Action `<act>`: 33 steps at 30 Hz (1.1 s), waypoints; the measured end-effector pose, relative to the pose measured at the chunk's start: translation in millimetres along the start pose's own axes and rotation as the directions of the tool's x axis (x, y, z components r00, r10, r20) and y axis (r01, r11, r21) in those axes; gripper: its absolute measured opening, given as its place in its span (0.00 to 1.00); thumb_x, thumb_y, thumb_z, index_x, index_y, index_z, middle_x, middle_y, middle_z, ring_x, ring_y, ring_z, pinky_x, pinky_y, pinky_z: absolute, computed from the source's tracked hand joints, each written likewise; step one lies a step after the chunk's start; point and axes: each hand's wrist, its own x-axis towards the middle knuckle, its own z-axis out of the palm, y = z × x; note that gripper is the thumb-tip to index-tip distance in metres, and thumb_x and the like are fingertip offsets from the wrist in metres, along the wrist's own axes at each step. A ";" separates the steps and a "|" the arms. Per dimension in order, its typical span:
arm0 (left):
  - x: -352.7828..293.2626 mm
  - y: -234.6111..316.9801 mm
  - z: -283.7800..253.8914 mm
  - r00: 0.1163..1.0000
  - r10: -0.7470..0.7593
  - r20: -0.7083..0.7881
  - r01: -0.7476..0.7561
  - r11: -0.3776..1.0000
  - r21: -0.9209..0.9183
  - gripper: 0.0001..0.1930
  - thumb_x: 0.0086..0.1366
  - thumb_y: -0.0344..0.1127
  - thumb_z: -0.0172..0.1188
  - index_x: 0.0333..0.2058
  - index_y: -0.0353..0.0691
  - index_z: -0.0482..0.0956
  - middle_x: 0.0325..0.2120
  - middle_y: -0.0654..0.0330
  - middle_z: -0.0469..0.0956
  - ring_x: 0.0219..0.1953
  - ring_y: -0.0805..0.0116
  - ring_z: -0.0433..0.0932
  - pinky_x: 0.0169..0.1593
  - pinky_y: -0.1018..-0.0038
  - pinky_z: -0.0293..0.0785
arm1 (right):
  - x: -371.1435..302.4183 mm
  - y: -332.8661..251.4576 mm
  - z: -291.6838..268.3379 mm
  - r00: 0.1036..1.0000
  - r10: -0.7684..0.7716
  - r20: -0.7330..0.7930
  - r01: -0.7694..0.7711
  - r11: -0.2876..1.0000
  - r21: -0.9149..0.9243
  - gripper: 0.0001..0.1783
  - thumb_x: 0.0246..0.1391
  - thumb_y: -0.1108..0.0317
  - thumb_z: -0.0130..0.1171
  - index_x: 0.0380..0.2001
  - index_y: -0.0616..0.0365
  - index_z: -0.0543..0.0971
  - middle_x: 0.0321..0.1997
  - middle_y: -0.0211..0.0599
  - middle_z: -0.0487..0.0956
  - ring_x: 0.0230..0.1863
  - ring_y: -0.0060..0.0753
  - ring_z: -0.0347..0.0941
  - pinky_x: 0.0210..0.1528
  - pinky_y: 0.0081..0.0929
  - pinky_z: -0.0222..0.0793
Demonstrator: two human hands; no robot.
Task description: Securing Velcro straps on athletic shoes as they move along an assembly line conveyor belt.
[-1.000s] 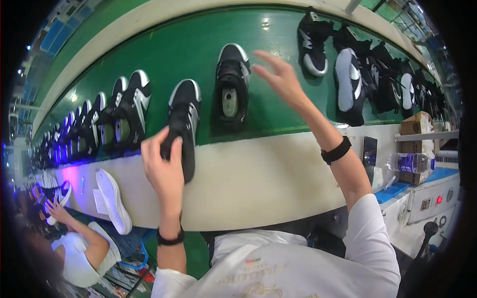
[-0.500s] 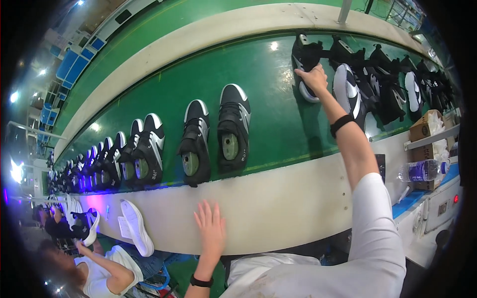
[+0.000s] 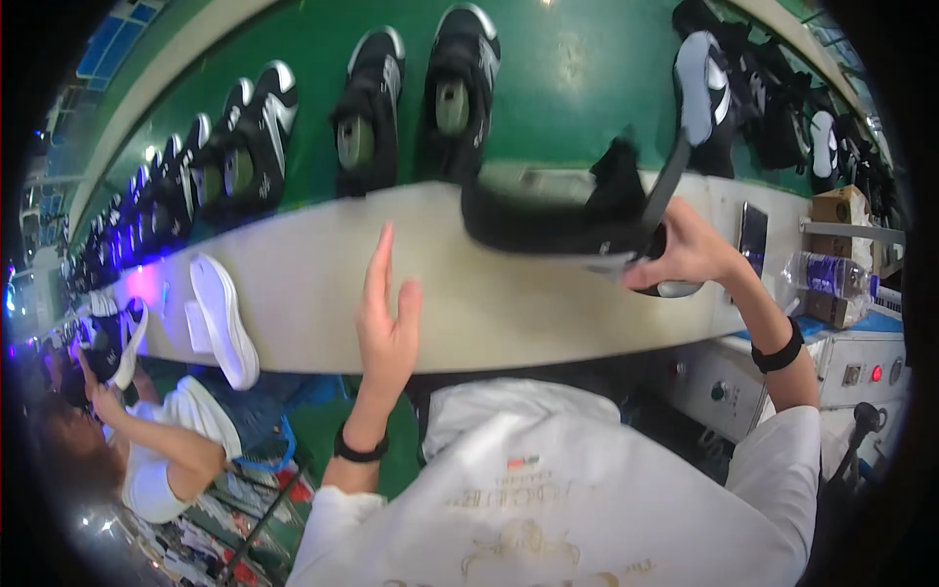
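My right hand (image 3: 693, 245) is closed round the toe end of a black shoe (image 3: 553, 220), which is smeared by motion. It hangs on its side above the cream ledge (image 3: 548, 323), its opening turned toward the belt and a loose strap sticking up near my fingers. Apart from it, to the left, my left hand (image 3: 386, 318) is raised over the ledge, open and holding nothing. Beyond, two black shoes with light toes, one nearer (image 3: 460, 93) and one farther left (image 3: 370, 117), stand on the green belt (image 3: 577, 88) with greenish lasts inside.
More shoes (image 3: 240, 152) line the belt leftward; black shoes (image 3: 704, 93) crowd its right end. A white sole (image 3: 225, 318) lies on the ledge at left, near a seated co-worker (image 3: 176, 450). At right are a phone-like dark slab (image 3: 752, 235), a plastic bottle (image 3: 827, 274) and a control box (image 3: 719, 396).
My right hand has brought the black shoe from the belt's right part back toward me, over the ledge, and tipped it sideways. My left hand has turned edge-on, fingers pointing up. The view has tilted down.
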 end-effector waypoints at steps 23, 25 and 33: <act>53.5 2.2 37.0 0.711 0.146 0.688 -0.369 0.910 0.188 0.10 0.66 0.37 0.61 0.40 0.40 0.84 0.30 0.59 0.80 0.27 0.61 0.77 0.32 0.69 0.71 | -24.0 -24.5 79.6 0.904 -0.412 -0.113 0.385 0.900 -0.203 0.32 0.39 0.83 0.65 0.54 0.59 0.79 0.50 0.41 0.80 0.51 0.46 0.74 0.52 0.39 0.73; 59.4 7.7 37.0 0.705 0.128 0.698 -0.412 0.875 0.255 0.09 0.66 0.37 0.60 0.38 0.39 0.84 0.28 0.58 0.80 0.29 0.59 0.78 0.33 0.68 0.72 | -23.1 -31.8 78.4 0.922 -0.371 -0.109 0.344 0.915 -0.210 0.32 0.38 0.78 0.69 0.54 0.60 0.79 0.51 0.41 0.80 0.50 0.46 0.75 0.53 0.38 0.73; -31.2 94.7 10.7 0.760 0.123 0.639 -0.355 0.901 0.248 0.07 0.56 0.24 0.64 0.35 0.37 0.83 0.39 0.52 0.82 0.42 0.55 0.83 0.44 0.68 0.80 | -17.0 -29.9 78.7 0.933 -0.335 -0.133 0.284 0.910 -0.301 0.33 0.36 0.74 0.72 0.52 0.59 0.79 0.44 0.39 0.83 0.46 0.41 0.77 0.46 0.35 0.75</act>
